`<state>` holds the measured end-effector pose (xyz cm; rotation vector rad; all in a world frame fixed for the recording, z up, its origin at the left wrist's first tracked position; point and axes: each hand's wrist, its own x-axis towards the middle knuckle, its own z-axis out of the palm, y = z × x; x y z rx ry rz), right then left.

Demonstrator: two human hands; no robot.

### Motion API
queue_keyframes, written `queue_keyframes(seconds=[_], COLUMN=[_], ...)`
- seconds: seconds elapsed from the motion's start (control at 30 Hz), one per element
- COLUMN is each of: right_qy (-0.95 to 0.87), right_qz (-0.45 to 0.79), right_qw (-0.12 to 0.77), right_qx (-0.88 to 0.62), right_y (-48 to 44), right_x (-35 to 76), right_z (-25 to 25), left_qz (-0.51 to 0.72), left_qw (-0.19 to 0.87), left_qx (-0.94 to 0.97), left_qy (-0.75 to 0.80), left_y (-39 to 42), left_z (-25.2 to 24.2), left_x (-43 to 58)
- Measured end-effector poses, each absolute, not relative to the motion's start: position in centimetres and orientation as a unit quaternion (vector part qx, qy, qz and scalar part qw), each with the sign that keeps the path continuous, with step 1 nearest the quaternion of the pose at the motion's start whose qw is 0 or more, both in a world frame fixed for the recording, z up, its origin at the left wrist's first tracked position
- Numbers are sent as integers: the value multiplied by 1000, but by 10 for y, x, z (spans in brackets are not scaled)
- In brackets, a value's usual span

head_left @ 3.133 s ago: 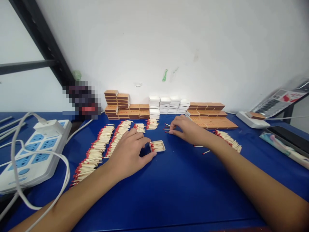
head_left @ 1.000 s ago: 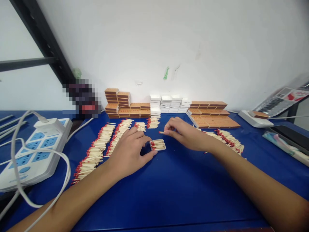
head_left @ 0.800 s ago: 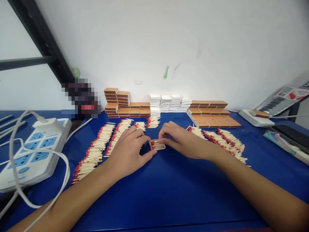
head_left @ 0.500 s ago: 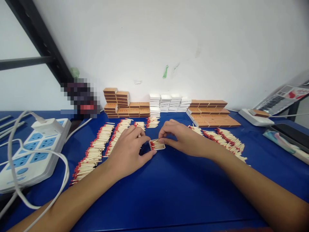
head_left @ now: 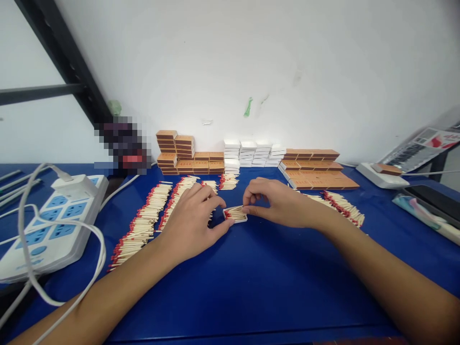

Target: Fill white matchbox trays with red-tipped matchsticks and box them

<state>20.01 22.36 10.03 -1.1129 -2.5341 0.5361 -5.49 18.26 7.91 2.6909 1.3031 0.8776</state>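
Note:
A small white matchbox tray (head_left: 235, 214) filled with red-tipped matches lies on the blue table (head_left: 251, 287). My left hand (head_left: 192, 220) curls around the tray's left end, thumb and forefinger touching it. My right hand (head_left: 275, 201) is at the tray's right end, its fingertips pinched on matches lying in the tray. Long rows of loose matches (head_left: 143, 223) stretch to the left of my left hand. More loose matches (head_left: 341, 207) lie behind my right wrist.
Against the wall stand brown matchbox sleeves (head_left: 187, 158), white trays (head_left: 251, 153) and flat brown sleeves (head_left: 316, 175). A white power strip (head_left: 50, 225) with a looping cable lies at the left. A second strip (head_left: 381, 175) and a phone (head_left: 431, 201) lie at the right.
My right hand picked matches from the table behind the tray, carried them to the tray and now presses them in at its right end. My left hand stayed at the tray.

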Motion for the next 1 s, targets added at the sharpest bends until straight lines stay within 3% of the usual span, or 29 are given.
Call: queue_keyframes(seconds=[1.0], right_qy=[-868], right_qz=[236], right_qw=[183], right_qx=[-396], right_y=[225], right_x=[196], right_z=[95], left_qz=[285], left_qw=[45], left_qx=[888], left_qy=[357], left_y=[184], left_z=[76], left_x=[-54])
